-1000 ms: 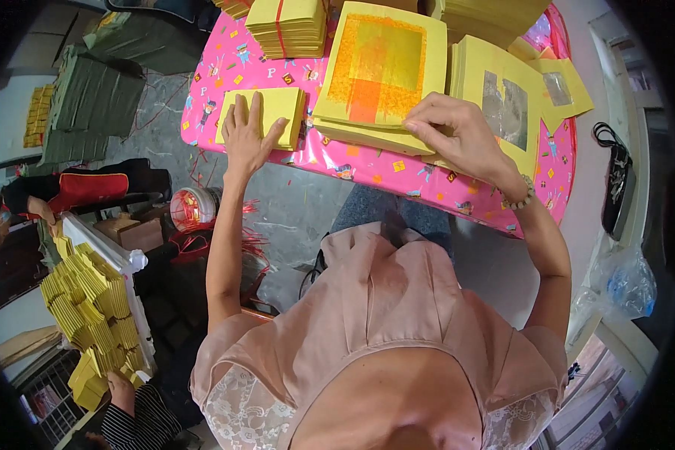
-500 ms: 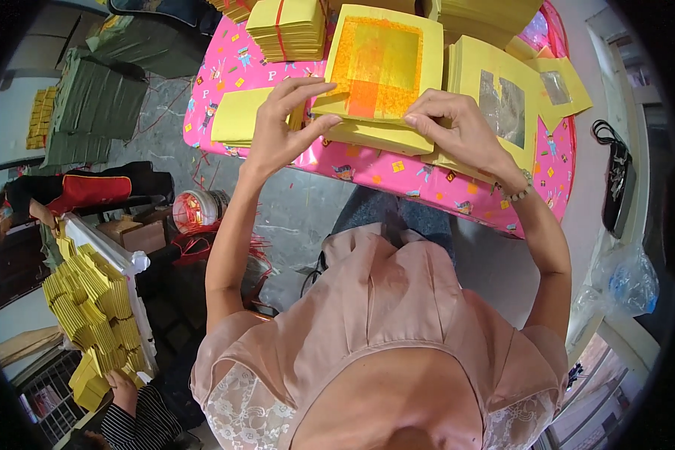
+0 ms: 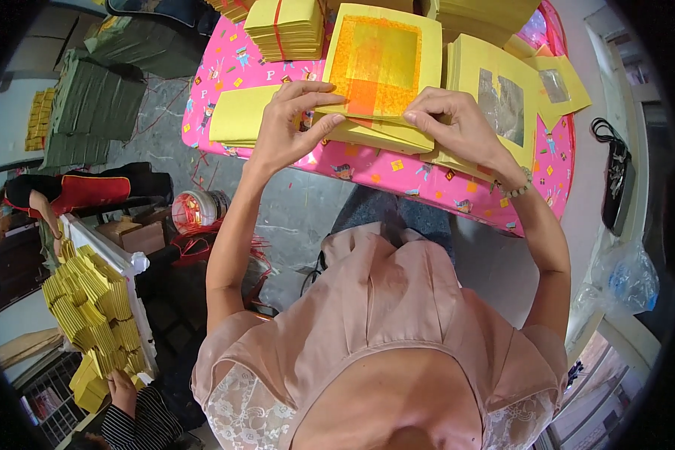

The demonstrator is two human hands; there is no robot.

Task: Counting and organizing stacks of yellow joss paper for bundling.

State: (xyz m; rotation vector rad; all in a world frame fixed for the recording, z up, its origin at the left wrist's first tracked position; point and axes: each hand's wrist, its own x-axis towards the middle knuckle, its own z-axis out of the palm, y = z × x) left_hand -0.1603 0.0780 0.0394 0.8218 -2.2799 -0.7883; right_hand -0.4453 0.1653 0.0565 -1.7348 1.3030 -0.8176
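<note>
In front of me lies a stack of yellow paper sheets (image 3: 382,136). Its top sheet (image 3: 385,60) carries an orange patterned rectangle with a gold patch. My right hand (image 3: 457,124) pinches that sheet at its near right corner, thumb and forefinger on the edge. At the near left corner is my left hand (image 3: 292,124); its fingertips reach over the sheet and its thumb lies by the near edge, with a gap between them. Right of the stack sits another yellow stack with a silver patch (image 3: 502,109).
A pink printed cloth (image 3: 367,166) covers the table. A flat yellow pile (image 3: 236,116) lies at left, a tied bundle (image 3: 281,30) behind it. Farther left, two other people handle folded yellow paper (image 3: 90,300) on another table. A plastic bag (image 3: 630,281) hangs at right.
My left hand has shifted slightly right, its fingertips now farther over the sheet's near left corner. My right hand keeps its pinch. The upper co-worker's arm has moved down toward the paper.
</note>
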